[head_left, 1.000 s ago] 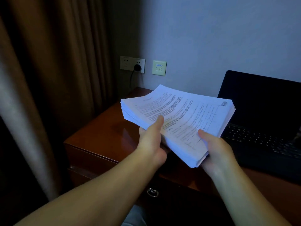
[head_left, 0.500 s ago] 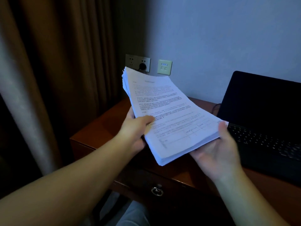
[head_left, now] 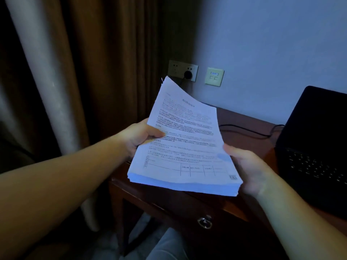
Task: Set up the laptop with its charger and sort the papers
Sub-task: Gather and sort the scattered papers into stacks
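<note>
A: Where are the papers (head_left: 185, 145) held?

B: They are held as one thick stack above the near left part of the tabletop (head_left: 249, 126), clear of it. The left hand (head_left: 139, 136) is clamped on the stack's left edge, thumb pressed on the top sheet. The right hand (head_left: 247, 167) is cupped against the right edge near the near corner, thumb on top; its fingers underneath cannot be seen.

A: How is the stack lying?

B: Its long axis is run from near to far, with the far end tilted up toward the socket (head_left: 183, 70) and the top sheet's far corner curled. The near short edge is faced toward the person.

A: And the laptop (head_left: 311, 147)?

B: It is stood open at the right, with a cable (head_left: 246, 129) led along the tabletop behind the stack. A plug is seated in the socket.

A: Which relation matters for the coming move?

B: Bare tabletop lies directly beneath and beyond the stack. Probably the stack is to be squared or lowered there; the left hand is nearer that spot.
</note>
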Tool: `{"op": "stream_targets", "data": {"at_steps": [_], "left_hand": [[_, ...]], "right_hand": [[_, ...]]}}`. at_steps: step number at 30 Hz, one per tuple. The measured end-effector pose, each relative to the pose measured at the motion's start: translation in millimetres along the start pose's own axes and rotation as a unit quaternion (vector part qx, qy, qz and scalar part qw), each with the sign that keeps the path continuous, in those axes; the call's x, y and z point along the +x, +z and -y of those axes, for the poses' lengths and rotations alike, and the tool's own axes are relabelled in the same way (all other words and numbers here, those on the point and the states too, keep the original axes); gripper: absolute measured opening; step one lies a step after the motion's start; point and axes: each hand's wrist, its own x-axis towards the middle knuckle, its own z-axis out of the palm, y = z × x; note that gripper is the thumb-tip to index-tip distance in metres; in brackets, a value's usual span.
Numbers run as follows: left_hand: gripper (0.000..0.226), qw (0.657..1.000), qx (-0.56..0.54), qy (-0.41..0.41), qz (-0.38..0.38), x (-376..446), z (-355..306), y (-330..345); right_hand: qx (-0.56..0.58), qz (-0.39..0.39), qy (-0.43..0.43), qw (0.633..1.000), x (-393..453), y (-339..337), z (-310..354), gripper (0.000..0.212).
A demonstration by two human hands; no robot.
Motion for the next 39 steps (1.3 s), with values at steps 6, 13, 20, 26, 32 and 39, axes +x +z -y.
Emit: {"op": "stream_targets", "data": {"at_steps": [6, 13, 20, 26, 32, 39], "left_hand": [[0.042, 0.998, 0.012, -0.049, -0.030, 7.9, -6.9, -24.4], [0.025, 0.986, 0.080, -0.122, -0.081, 2.3, -27.4, -53.1], [0.021, 0.983, 0.074, -0.108, -0.128, -4.3, -26.0, -76.9], [0.016, 0.968, 0.113, -0.095, -0.205, -4.1, -24.0, -82.3], [0.016, 0.941, 0.215, -0.074, -0.252, -18.0, -27.3, -95.3], [0.027, 0.928, 0.282, -0.068, -0.233, -35.1, -28.0, -98.5]], "right_hand": [[-0.052, -0.082, -0.053, 0.994, 17.9, 24.1, -8.4, 0.030], [0.019, -0.104, -0.059, 0.993, 37.9, 50.9, -13.0, 0.034], [0.078, -0.141, -0.073, 0.984, 62.9, 65.6, -15.4, 0.041], [0.073, -0.150, -0.058, 0.984, 71.0, 75.8, -14.2, 0.033], [0.052, -0.158, -0.033, 0.985, 71.2, 93.2, -18.6, 0.022], [0.019, -0.161, -0.023, 0.987, 66.5, 99.3, -22.6, 0.015]]}}
